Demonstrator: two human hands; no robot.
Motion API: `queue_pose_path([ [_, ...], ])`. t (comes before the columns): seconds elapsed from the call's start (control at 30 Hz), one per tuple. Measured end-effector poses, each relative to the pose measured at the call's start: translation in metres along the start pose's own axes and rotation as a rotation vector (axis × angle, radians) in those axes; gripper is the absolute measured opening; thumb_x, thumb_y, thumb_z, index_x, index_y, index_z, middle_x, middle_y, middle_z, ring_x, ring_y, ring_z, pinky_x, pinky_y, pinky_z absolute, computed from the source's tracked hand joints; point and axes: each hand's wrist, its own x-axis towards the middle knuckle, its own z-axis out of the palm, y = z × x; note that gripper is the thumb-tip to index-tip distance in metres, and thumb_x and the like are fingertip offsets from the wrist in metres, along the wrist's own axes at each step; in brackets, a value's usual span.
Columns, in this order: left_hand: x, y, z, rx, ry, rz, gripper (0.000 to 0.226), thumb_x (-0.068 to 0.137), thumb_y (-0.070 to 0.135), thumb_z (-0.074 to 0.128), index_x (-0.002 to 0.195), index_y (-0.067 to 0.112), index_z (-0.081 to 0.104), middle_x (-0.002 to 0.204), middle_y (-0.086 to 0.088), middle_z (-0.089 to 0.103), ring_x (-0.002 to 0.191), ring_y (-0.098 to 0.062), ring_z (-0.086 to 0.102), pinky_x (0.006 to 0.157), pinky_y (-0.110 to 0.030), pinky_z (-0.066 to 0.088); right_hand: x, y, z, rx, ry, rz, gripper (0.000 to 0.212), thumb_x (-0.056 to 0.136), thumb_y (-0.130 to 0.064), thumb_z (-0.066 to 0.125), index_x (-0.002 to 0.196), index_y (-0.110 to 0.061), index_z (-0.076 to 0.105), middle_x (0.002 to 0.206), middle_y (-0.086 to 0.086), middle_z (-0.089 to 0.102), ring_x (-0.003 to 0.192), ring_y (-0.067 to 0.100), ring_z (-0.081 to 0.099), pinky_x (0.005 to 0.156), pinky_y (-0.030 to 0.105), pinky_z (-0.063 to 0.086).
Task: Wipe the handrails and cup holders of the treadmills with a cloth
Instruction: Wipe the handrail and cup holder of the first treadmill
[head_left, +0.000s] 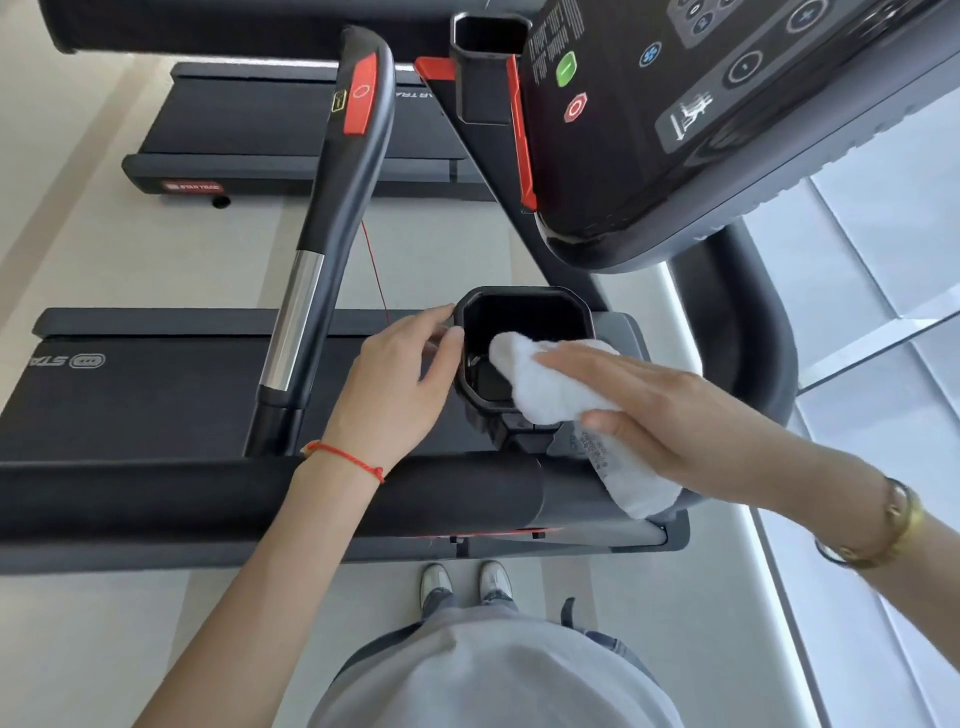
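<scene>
**Cup holder wipe — left hand steadies, right hand works the cloth**

I read the cup holder (524, 332) as the landmark. The left hand (400, 379) rests at its left rim, fingers curled lightly against the wall, probably to brace the holder while I wipe. The right hand (675, 415) comes in from the right of the holder, its grip closed around the white cloth (550, 384) — thumb beneath, fingers laid along the top — with the bunched end pushed over the near rim into the cavity. Left of the holder rises a handrail (332, 218); above and to its right hangs the console (701, 119), crowding any approach from that side. A second cup holder (483, 67) sits farther beyond.
</scene>
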Motion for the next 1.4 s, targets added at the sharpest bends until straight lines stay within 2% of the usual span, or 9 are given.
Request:
queue_pose_path([
  [0.07, 0.000, 0.001, -0.001, -0.011, 0.027, -0.008, 0.034, 0.102, 0.031, 0.044, 0.129, 0.021, 0.062, 0.102, 0.015, 0.061, 0.088, -0.002, 0.058, 0.086, -0.027, 0.050, 0.017, -0.007, 0.005, -0.081, -0.013, -0.040, 0.045, 0.103, -0.031, 0.039, 0.147, -0.022, 0.037, 0.137, -0.006, 0.054, 0.120, 0.009, 0.051, 0.098, 0.024, 0.043],
  [0.23, 0.003, 0.000, -0.001, -0.048, 0.029, -0.036, 0.030, 0.101, 0.026, 0.048, 0.125, 0.021, 0.064, 0.090, 0.029, 0.056, 0.080, 0.013, 0.057, 0.075, -0.001, 0.042, 0.047, -0.009, 0.011, 0.127, 0.057, 0.085, 0.030, 0.104, -0.026, 0.037, 0.113, -0.009, 0.060, 0.079, 0.010, 0.066, 0.075, 0.023, 0.061, 0.072, 0.031, 0.045],
  [0.37, 0.003, 0.001, -0.001, -0.055, 0.022, -0.036, 0.030, 0.101, 0.027, 0.048, 0.126, 0.021, 0.064, 0.099, 0.015, 0.064, 0.084, 0.009, 0.058, 0.076, 0.001, 0.041, 0.036, 0.003, -0.002, 0.431, 0.166, 0.212, 0.040, 0.104, -0.035, 0.034, 0.101, -0.006, 0.062, 0.082, 0.010, 0.066, 0.076, 0.010, 0.060, 0.070, 0.021, 0.045],
  [0.5, 0.003, 0.003, -0.001, -0.034, 0.016, -0.042, 0.031, 0.101, 0.029, 0.046, 0.125, 0.022, 0.064, 0.098, 0.016, 0.064, 0.083, 0.005, 0.059, 0.078, -0.007, 0.044, 0.028, -0.003, 0.004, 0.074, -0.116, 0.019, 0.037, 0.104, -0.040, 0.026, 0.128, -0.028, 0.051, 0.086, -0.018, 0.061, 0.085, -0.002, 0.052, 0.078, 0.005, 0.036],
  [0.73, 0.004, 0.003, 0.000, -0.013, 0.014, -0.044, 0.031, 0.101, 0.027, 0.046, 0.126, 0.021, 0.064, 0.098, 0.015, 0.064, 0.081, 0.014, 0.056, 0.075, 0.004, 0.038, 0.057, -0.022, 0.030, -0.296, -0.150, -0.034, 0.045, 0.097, -0.051, 0.017, 0.093, -0.014, 0.042, 0.070, -0.010, 0.046, 0.064, 0.019, 0.050, 0.075, 0.033, 0.035],
  [0.83, 0.004, 0.000, 0.001, -0.018, 0.018, -0.050, 0.031, 0.100, 0.026, 0.048, 0.127, 0.022, 0.063, 0.098, 0.015, 0.063, 0.080, 0.019, 0.055, 0.075, 0.004, 0.038, 0.044, -0.012, 0.023, -0.350, -0.110, -0.071, 0.053, 0.097, -0.054, 0.017, 0.104, -0.014, 0.051, 0.081, -0.009, 0.054, 0.075, 0.019, 0.057, 0.074, 0.022, 0.024],
  [0.93, 0.004, -0.002, 0.000, -0.023, 0.017, -0.049, 0.032, 0.100, 0.025, 0.049, 0.128, 0.022, 0.062, 0.094, 0.020, 0.061, 0.081, 0.021, 0.055, 0.076, 0.003, 0.040, 0.027, -0.003, 0.005, -0.349, -0.143, -0.110, 0.054, 0.099, -0.051, 0.023, 0.114, -0.013, 0.058, 0.095, -0.004, 0.063, 0.088, 0.017, 0.061, 0.073, 0.022, 0.044],
  [1.2, 0.006, 0.000, 0.006, -0.024, 0.033, -0.031, 0.030, 0.099, 0.024, 0.049, 0.124, 0.019, 0.064, 0.098, 0.014, 0.063, 0.080, 0.019, 0.055, 0.075, 0.002, 0.040, 0.067, -0.019, 0.037, -0.406, -0.118, -0.016, 0.043, 0.099, -0.052, 0.020, 0.085, -0.015, 0.039, 0.063, -0.005, 0.044, 0.063, 0.024, 0.049, 0.073, 0.035, 0.034],
  [1.4, 0.005, -0.003, 0.004, -0.007, 0.027, -0.018, 0.033, 0.099, 0.024, 0.050, 0.129, 0.018, 0.061, 0.095, 0.017, 0.061, 0.082, 0.020, 0.054, 0.075, 0.003, 0.039, 0.035, 0.000, 0.019, -0.353, 0.004, -0.077, 0.042, 0.098, -0.041, 0.040, 0.089, -0.007, 0.063, 0.069, 0.001, 0.063, 0.061, 0.023, 0.060, 0.064, 0.023, 0.029],
])
